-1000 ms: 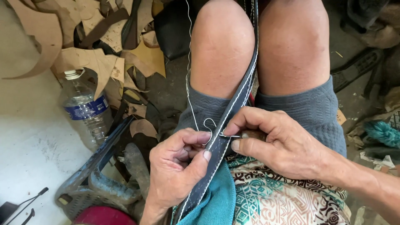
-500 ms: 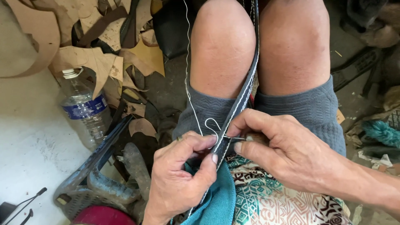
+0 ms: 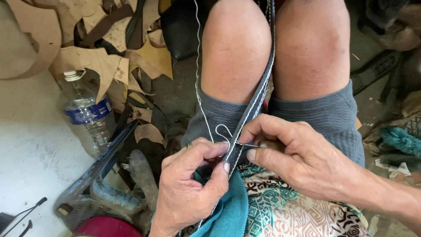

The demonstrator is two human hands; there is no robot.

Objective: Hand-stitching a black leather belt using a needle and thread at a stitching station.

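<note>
Floor (image 3: pixel 30 171) seen at left, pale and stained, with a heap of tan leather offcuts (image 3: pixel 101 61) spread along its upper edge

Two bare knees are seen at top centre, grey shorts (image 3: pixel 333 118) below them, patterned cloth (image 3: pixel 289 210) over the lap, and a teal cloth (image 3: pixel 232 210) bunched at its left edge

A dark strap (image 3: pixel 256 105) with pale stitched edges is run down between the knees to the lap, where it is held by both hands

Right hand (image 3: pixel 307 162) is closed in a pinch: thumb and forefinger are clamped on a thin metal needle (image 3: pixel 247 145) that is laid crosswise at the strap's right edge. Whether the tip has passed through the strap cannot be told

Left hand (image 3: pixel 188 188) is clenched on the strap from its left side, thumb pressed against the strap face just below the needle, forefinger curled above it

White thread (image 3: pixel 198 66) is hung down over the left knee and is looped just beside the strap, right above the left forefinger

A clear plastic water bottle (image 3: pixel 85 112) with a blue label is stood on the floor at left, close to the offcuts. A dark framed tool or stand (image 3: pixel 105 162) is leaned below it, well apart from the hands
</note>
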